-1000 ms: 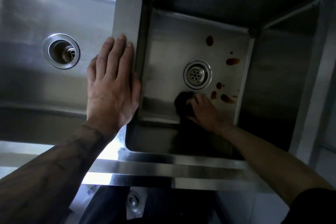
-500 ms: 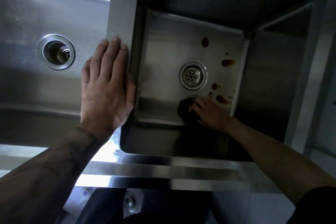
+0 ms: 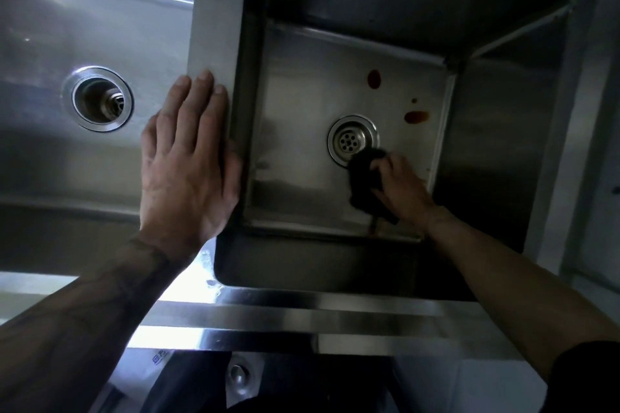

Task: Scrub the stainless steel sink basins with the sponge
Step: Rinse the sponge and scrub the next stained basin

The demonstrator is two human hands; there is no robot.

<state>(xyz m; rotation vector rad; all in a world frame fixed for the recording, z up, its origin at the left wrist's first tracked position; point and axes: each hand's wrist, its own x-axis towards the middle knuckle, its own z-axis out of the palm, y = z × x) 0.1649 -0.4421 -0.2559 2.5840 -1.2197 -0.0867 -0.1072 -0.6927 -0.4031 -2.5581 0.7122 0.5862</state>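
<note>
Down in the right steel basin (image 3: 302,104), my right hand (image 3: 401,189) grips a dark sponge (image 3: 364,178) and presses it on the floor at the drain's (image 3: 352,139) lower right edge. Two reddish-brown stains, a larger one (image 3: 373,79) and another one (image 3: 416,117), lie on the floor beyond the drain. My left hand (image 3: 188,161) rests flat, fingers straight, on the divider (image 3: 218,10) between the two basins. The left basin (image 3: 50,161) has its own drain (image 3: 98,98).
The sink's front rim (image 3: 302,308) runs across the bottom of the view. A dark streak (image 3: 373,226) runs down to the basin's near edge below the sponge. A wall surface (image 3: 600,144) stands to the right of the sink.
My right hand has slid the sponge up and to the right, from the near edge to the drain's rim, over the stains that lay there. The left hand stays put.
</note>
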